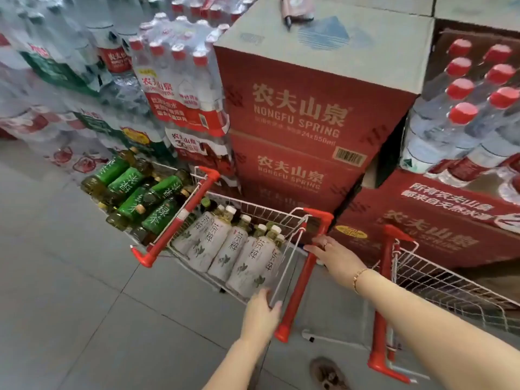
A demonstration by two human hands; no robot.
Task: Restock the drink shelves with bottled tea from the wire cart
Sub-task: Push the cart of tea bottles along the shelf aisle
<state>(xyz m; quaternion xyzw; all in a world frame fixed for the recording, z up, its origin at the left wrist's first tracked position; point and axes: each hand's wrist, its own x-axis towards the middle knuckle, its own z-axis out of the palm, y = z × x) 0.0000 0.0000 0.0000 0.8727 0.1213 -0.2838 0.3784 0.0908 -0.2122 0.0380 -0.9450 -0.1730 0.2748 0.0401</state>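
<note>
A white wire cart (253, 209) with red corner posts stands on grey floor tiles (70, 305). Its near bin holds pale-labelled tea bottles (233, 249) lying side by side; the bin beyond holds green-labelled tea bottles (135, 192). The left hand (260, 315) grips the wire rim at the near corner. The right hand (336, 256) rests on a red post (298, 291). Red cartons (306, 114) are stacked behind the cart, with shrink-wrapped water packs (180, 80) to their left.

Grey floor tiles (70, 291) are carrying white wire carts (253, 218) with red handles, stacked red Nongfu Spring cartons (304, 116), and shrink-wrapped water packs (180, 88). A round floor drain (327, 372) is sitting near the bottom edge.
</note>
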